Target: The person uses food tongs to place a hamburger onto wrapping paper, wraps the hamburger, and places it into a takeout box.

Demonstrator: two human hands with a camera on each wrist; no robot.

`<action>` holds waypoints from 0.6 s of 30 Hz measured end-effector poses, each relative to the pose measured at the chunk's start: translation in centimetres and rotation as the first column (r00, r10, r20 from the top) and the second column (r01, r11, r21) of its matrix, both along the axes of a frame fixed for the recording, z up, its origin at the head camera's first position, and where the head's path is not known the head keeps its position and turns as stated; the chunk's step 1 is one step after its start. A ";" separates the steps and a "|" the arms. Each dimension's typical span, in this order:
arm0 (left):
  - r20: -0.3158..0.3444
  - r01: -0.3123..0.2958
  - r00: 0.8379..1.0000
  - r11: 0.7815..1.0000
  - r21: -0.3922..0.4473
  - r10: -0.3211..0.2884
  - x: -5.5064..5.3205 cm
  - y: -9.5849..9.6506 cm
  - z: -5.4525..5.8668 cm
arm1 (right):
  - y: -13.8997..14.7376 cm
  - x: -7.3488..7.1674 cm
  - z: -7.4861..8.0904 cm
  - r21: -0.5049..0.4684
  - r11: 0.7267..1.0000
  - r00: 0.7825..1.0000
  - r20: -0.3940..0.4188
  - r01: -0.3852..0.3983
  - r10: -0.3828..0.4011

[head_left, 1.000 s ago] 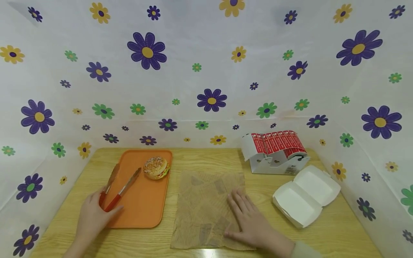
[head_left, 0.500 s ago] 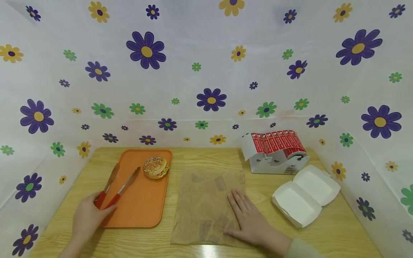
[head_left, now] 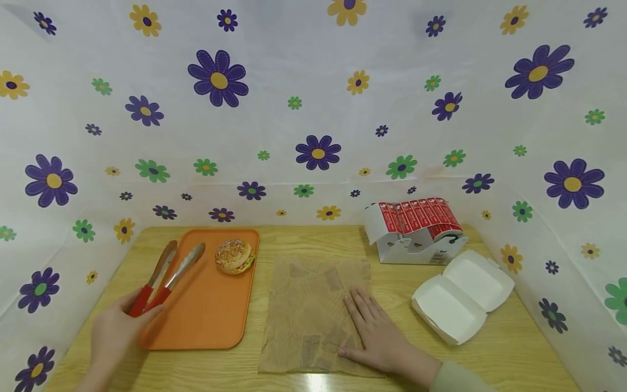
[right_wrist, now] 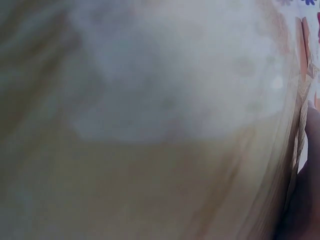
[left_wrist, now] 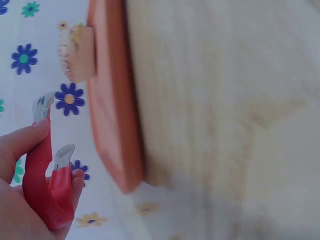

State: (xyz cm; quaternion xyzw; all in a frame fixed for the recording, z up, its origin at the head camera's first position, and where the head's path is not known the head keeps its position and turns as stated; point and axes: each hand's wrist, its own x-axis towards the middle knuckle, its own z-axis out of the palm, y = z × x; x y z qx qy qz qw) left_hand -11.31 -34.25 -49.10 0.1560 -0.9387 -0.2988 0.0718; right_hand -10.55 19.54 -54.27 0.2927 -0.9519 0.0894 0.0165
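Note:
In the head view my left hand (head_left: 116, 326) holds a pair of tongs (head_left: 152, 299) by its red handles, over the left edge of an orange tray (head_left: 210, 316). The tongs' two metal ends stand apart and point away from me. In the left wrist view, thumb and fingers lie on either side of the red tongs (left_wrist: 42, 180). A sesame-topped burger (head_left: 233, 257) sits at the tray's far right corner, apart from the tongs. My right hand (head_left: 377, 335) lies flat with straight fingers on a brown printed paper sheet (head_left: 303, 305), at its right side.
An open white takeout box (head_left: 462, 296) stands on the right of the wooden table (head_left: 401, 277). Behind it is a white dispenser (head_left: 416, 231) with red-and-white label strips. A flower-print sheet (head_left: 274, 65) encloses the back and sides.
My left hand has moved left and slightly nearer to me, and the tongs have risen off the tray with it. The right hand stays on the paper.

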 end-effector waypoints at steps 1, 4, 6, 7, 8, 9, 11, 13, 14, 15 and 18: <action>0.011 0.004 1.000 1.000 0.012 -0.004 0.0 0.2 0.4 | 0.0 0.0 0.0 0.001 1.000 1.000 -0.003 -0.001 0.001; 0.051 0.012 0.999 0.999 0.045 -0.014 -0.1 1.0 1.4 | 0.0 0.2 0.2 -0.003 1.000 1.000 -0.012 -0.002 0.002; 0.061 0.029 0.998 0.998 0.053 -0.033 -0.1 1.7 1.7 | 0.0 0.2 0.3 -0.005 1.000 1.000 -0.015 -0.003 0.002; 0.061 0.041 0.997 0.997 0.060 -0.045 -0.1 2.0 1.7 | 0.0 0.3 0.4 -0.006 1.000 1.000 -0.015 -0.003 0.003; 0.056 0.049 0.997 0.997 0.065 -0.052 -0.1 2.4 1.8 | 0.0 0.3 0.5 -0.008 1.000 1.000 -0.013 -0.002 0.002; 0.045 0.062 0.997 0.996 0.065 -0.065 -0.1 2.7 1.7 | 0.0 0.4 0.5 -0.010 1.000 1.000 -0.009 -0.002 0.001; 0.003 0.094 0.996 0.994 0.055 -0.094 0.0 3.3 1.5 | 0.0 0.4 0.6 -0.014 1.000 1.000 -0.003 0.000 0.000; -0.042 0.121 0.992 0.992 0.040 -0.119 0.1 3.8 1.2 | 0.0 0.4 0.6 -0.017 1.000 1.000 -0.001 0.001 -0.001; -0.062 0.131 0.990 0.991 0.031 -0.129 0.2 4.0 1.1 | -0.1 0.3 0.6 -0.018 1.000 1.000 0.000 0.001 -0.001; -0.077 0.140 0.987 0.990 0.019 -0.138 0.2 4.1 0.9 | -0.1 0.3 0.6 -0.019 1.000 1.000 -0.001 0.001 -0.001; -0.082 0.153 0.985 0.988 0.011 -0.151 0.1 4.4 0.5 | -0.1 0.3 0.5 -0.018 1.000 1.000 -0.010 -0.003 0.003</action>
